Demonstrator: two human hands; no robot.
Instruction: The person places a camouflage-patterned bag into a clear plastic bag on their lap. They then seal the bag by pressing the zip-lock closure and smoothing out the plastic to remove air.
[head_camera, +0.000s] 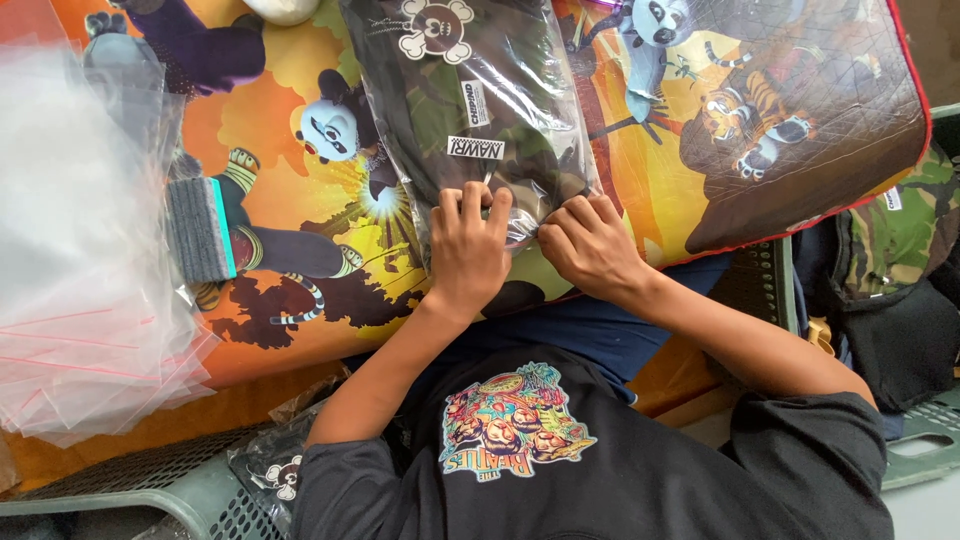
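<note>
Seen from above, both bare forearms reach forward and angle inward, so the two hands meet side by side, nearly touching. The left hand (468, 250) lies palm down, fingers bent and pressing at the tips. The right hand (590, 245) is also palm down, knuckles raised, fingers curled and pinching. Short dark sleeves end near the elbows.
</note>
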